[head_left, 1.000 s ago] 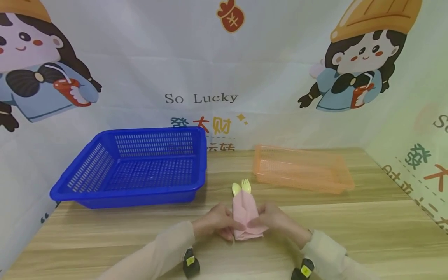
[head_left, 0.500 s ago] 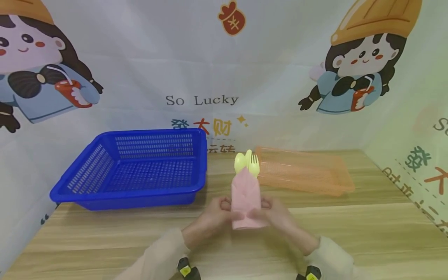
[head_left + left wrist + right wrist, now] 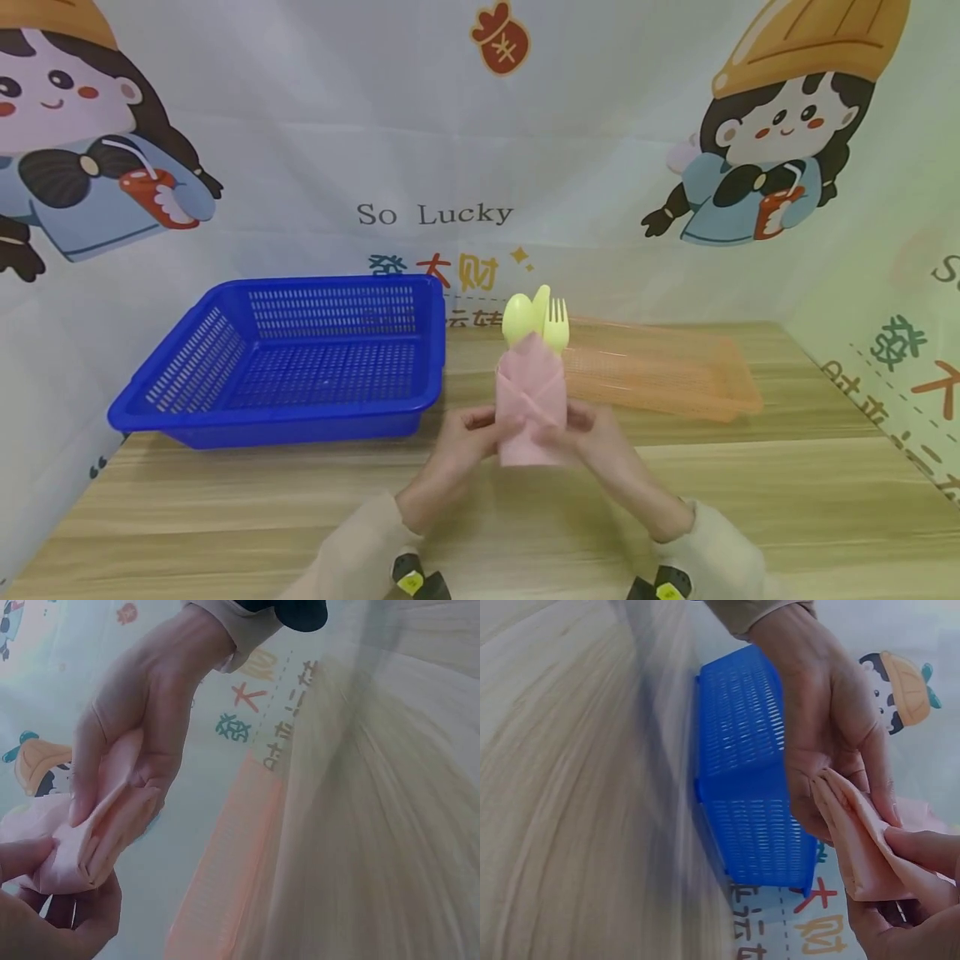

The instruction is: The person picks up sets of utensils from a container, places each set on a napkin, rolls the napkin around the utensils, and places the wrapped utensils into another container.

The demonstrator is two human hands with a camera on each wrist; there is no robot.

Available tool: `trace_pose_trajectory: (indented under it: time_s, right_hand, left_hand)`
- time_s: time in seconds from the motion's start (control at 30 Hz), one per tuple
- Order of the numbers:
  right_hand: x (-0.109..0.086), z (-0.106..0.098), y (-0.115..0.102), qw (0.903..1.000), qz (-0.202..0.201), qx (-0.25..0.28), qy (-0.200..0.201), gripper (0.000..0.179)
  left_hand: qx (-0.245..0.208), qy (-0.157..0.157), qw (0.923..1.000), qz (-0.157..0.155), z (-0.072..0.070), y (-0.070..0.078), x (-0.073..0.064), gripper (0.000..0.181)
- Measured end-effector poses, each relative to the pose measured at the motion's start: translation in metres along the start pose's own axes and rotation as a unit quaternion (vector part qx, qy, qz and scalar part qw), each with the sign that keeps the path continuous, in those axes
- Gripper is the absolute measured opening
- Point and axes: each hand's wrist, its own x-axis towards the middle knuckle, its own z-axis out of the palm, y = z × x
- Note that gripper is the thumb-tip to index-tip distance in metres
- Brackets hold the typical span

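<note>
Both hands hold up a folded pink napkin (image 3: 531,392) as a pouch, its flap ends crossing at the front. A pale yellow spoon (image 3: 517,320), knife (image 3: 541,302) and fork (image 3: 557,327) poke out of its top, their handles hidden inside. The left hand (image 3: 459,442) grips the left side with its thumb across the front. On the opposite side the right hand (image 3: 603,442) pinches it, thumb also in front. In the left wrist view, the bottom end of the napkin (image 3: 75,844) shows stacked folds between the hands.
A blue plastic basket (image 3: 300,421) stands at the back left of the wooden table (image 3: 262,508). Behind the napkin, to the right, lies a translucent orange basket (image 3: 675,375). A printed white cloth (image 3: 300,167) hangs behind the table.
Both hands have raised the napkin pouch and moved it away from the person. The cutlery heads show more fully, and the knife has come into view. Both baskets stay put.
</note>
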Motion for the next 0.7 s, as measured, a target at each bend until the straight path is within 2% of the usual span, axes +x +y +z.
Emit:
trace_pose_trajectory:
  time_s: [0.13,0.3,0.37,0.53,0.6,0.7]
  right_hand:
    - [-0.001,-0.002,-0.003,1.0000,0.004,0.003,-0.005,0.042]
    - [-0.002,-0.003,-0.006,0.9999,-0.007,0.008,-0.013,0.041]
    - [-0.003,-0.003,-0.006,0.9996,-0.018,0.003,-0.020,0.041]
    - [-0.001,-0.002,-0.005,0.9981,-0.046,-0.037,-0.013,0.041]
    - [0.000,-0.001,-0.007,0.9970,-0.051,-0.058,0.002,0.040]
    - [0.001,-0.001,-0.011,0.9932,-0.060,-0.094,0.034,0.039]
  left_hand:
    - [-0.015,-0.011,0.9998,-0.005,0.000,0.002,0.000,0.034]
    - [0.030,-0.034,0.9988,-0.019,0.000,0.002,0.002,0.035]
    - [0.032,-0.048,0.9981,-0.025,0.002,0.001,0.002,0.036]
    - [-0.045,-0.081,0.9952,-0.032,0.006,-0.001,0.002,0.038]
    - [-0.065,-0.080,0.9940,-0.038,0.008,-0.002,0.003,0.039]
    - [-0.084,-0.059,0.9937,-0.045,0.010,0.000,0.005,0.038]
